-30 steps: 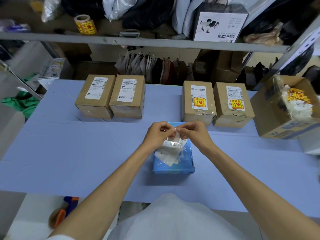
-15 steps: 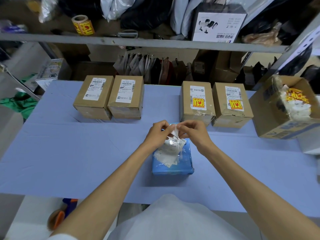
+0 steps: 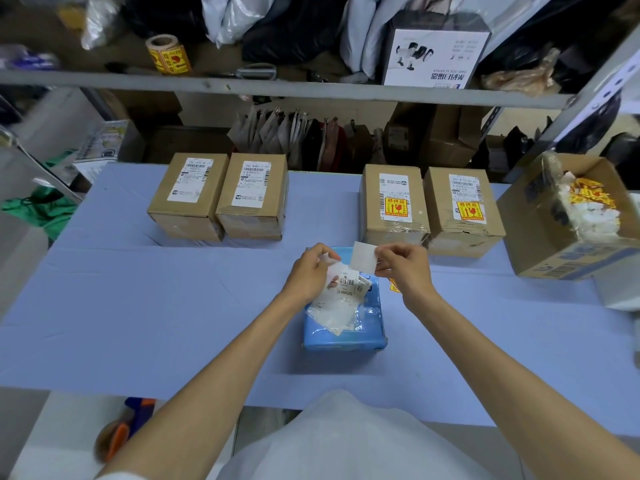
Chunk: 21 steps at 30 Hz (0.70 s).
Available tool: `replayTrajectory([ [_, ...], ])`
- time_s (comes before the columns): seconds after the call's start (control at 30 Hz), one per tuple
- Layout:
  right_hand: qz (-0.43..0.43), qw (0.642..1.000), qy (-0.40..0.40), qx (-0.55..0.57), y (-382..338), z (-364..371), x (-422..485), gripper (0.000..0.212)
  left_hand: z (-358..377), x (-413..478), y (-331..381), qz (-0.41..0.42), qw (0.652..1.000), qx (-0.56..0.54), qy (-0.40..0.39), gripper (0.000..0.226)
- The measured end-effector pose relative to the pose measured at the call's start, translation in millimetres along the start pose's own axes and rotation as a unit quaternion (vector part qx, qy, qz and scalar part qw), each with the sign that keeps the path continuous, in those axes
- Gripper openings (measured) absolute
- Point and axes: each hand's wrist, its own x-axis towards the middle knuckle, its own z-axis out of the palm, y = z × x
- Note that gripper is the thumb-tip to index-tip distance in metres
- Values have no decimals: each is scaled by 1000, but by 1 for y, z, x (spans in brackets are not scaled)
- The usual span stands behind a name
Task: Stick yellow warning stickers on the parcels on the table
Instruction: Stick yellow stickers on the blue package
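The right hand (image 3: 407, 268) pinches a white square slip (image 3: 363, 259) by its right edge between thumb and forefinger, the other fingers curled loosely under; the slip stands nearly upright with its blank side to the camera. The left hand (image 3: 310, 268), just beside it at 9 o'clock, grips the top of a crumpled bundle of white slips (image 3: 337, 306), one of them printed with a barcode, which hangs down from its curled fingers. A yellow scrap (image 3: 393, 286) shows right under the right hand; whether the hand holds it or it lies on the cloth cannot be told. Below both hands, at 6 o'clock, a blue parcel (image 3: 346, 336) lies on the blue-covered table (image 3: 138, 306), with the bundle draped over its top. At 11 o'clock two cardboard boxes stand touching, the far-left box (image 3: 188, 195) and the inner-left box (image 3: 252, 197), each bearing only a white shipping label. At 1 o'clock stand two more, the inner-right box (image 3: 394, 230) and the far-right box (image 3: 464, 233), each with a yellow warning sticker (image 3: 396, 206) below its label. At 2 o'clock an open carton (image 3: 540, 237) holds white and yellow paper scraps. High at 11 o'clock, a roll of yellow stickers (image 3: 168, 56) sits on the shelf (image 3: 311, 88).
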Motion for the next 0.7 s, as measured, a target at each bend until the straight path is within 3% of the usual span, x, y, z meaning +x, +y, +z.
replayTrajectory([
  [0.2,-4,1000,-2,-6,2,2,-3,12,2,-4,2,29,997,58,45,36],
  [0.33,-14,1000,-2,-14,3,6,-6,12,2,-6,-2,24,996,84,8,21],
  [0.5,-33,999,8,-26,1,8,-10,13,4,-11,-1,42,996,71,-37,42],
  [0.7,-67,996,24,-60,1,13,-14,20,18,-14,10,65,996,61,32,11],
])
